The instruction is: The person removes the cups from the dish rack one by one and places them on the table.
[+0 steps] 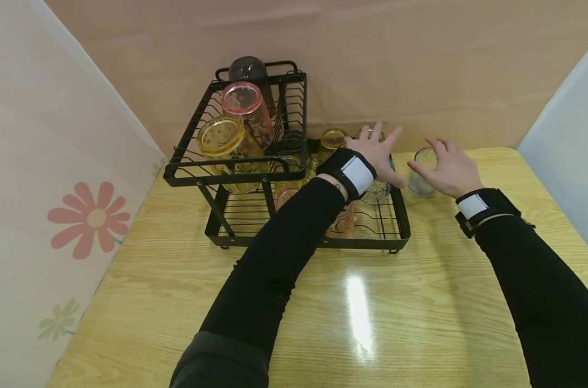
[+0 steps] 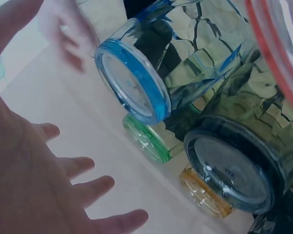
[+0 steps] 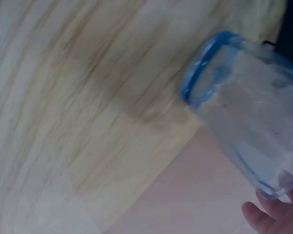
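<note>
My left hand hovers over the right end of the black dish rack, fingers spread and holding nothing. Beneath it are upturned glasses on the lower tier; the left wrist view shows a blue-based glass, a green-based glass, a dark glass and an amber glass. Just right of the rack, a clear drinking glass with a blue base stands upright on the table. My right hand is at its rim, thumb and fingers extended and apart, fingertips overlapping the rim in the right wrist view.
On the rack's raised left tier stand an upturned yellow glass, a pink glass and a dark glass. Pinkish glasses sit low at the front. A draped backdrop rises behind the wooden table.
</note>
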`<state>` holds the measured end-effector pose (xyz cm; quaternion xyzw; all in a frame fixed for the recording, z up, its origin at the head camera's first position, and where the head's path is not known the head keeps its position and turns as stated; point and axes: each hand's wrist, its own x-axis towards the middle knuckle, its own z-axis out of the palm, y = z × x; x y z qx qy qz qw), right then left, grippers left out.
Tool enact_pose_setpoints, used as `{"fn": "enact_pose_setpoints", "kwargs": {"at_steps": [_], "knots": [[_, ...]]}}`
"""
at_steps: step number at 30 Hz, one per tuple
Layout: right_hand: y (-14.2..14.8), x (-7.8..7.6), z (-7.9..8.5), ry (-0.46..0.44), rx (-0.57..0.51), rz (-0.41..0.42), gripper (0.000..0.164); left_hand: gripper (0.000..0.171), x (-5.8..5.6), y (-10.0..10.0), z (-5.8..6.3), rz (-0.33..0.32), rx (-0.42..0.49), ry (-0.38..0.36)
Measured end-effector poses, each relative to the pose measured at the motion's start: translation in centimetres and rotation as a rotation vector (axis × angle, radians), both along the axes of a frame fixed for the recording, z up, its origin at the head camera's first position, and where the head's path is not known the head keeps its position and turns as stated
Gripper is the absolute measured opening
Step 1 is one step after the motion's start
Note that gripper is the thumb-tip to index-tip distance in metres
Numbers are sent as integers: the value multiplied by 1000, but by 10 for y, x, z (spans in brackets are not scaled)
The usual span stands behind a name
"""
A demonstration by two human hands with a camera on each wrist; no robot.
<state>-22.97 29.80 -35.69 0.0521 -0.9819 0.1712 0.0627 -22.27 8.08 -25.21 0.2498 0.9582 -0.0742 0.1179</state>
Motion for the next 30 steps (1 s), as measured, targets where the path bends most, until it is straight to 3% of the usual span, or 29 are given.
{"fn": "enact_pose_setpoints", "kwargs": {"at_steps": [9,13,17,22,25,28,30], "knots": [[-5,49,17,307,-491,-62,57,99,5,8,-2,-70,-49,-25],[-13,70,20,363,-646,-64,49,95,1,10,-7,-66,-45,-37],[-22,85,21,398,-791,-71,43,91,-12,17,-20,-34,-27,-95],[-32,100,22,364,-1197,-112,36,89,-29,26,-38,47,54,-221],[-36,108,20,311,-1480,-120,35,84,-28,26,-37,47,63,-221],[-36,117,17,215,-1631,-104,39,54,-16,18,-29,-20,62,-154],[-35,122,15,151,-1688,-86,41,16,-7,10,-22,-8,186,-174]]}}
